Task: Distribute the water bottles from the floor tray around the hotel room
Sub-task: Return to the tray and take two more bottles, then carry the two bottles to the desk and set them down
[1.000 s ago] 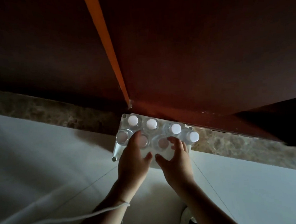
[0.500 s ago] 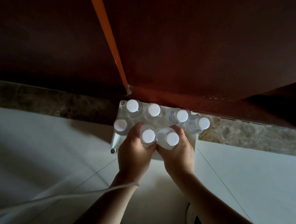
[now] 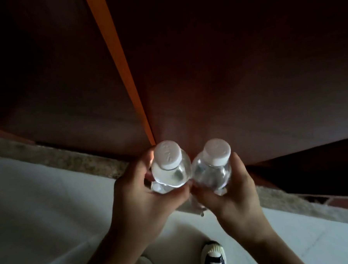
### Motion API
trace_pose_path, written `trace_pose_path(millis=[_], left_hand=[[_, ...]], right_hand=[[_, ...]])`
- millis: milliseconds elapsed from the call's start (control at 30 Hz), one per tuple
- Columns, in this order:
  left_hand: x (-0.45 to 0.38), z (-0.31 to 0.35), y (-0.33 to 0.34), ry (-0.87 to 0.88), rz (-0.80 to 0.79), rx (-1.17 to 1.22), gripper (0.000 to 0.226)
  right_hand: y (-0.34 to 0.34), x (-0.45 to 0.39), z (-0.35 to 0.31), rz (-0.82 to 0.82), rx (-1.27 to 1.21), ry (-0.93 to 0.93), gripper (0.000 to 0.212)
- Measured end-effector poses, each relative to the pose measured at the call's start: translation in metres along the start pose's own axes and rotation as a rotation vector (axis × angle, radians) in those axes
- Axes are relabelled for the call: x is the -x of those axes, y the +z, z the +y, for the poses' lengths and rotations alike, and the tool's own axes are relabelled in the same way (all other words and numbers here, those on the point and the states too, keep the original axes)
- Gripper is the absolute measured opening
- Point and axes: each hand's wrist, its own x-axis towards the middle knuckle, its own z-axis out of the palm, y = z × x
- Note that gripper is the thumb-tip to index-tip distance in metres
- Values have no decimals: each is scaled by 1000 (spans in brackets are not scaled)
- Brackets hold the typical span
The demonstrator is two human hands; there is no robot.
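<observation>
I hold two small clear water bottles with white caps, upright and side by side, close to the camera. My left hand (image 3: pixel 144 196) grips the left bottle (image 3: pixel 170 168) round its body. My right hand (image 3: pixel 230 193) grips the right bottle (image 3: pixel 212 170) the same way. The two bottles touch at their shoulders. My hands and the bottles hide the floor tray; only a small clear corner of the tray (image 3: pixel 200 210) shows between my wrists.
A dark red-brown wooden door or panel (image 3: pixel 226 78) with an orange strip (image 3: pixel 121 68) rises straight ahead. A speckled stone threshold (image 3: pixel 73 159) runs along its foot. The pale tiled floor (image 3: pixel 42 209) lies below, with my shoes (image 3: pixel 213 257) at the bottom edge.
Both hands closed round a bottle each in the tray's near row and lifted them up toward the camera. The tray with the other bottles has dropped out of sight behind them.
</observation>
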Motion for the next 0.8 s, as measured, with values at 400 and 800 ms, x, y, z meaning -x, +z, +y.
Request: trace_pose_path(millis=[400,800], left_hand=[[-5,438,-205,325,73,467,31],[32,609,-331,528,-29,536,23]], right_hand=[[-160,49,-451,-92,-405,-394,45],[-214,125,-654,-27,-496,-648,37]])
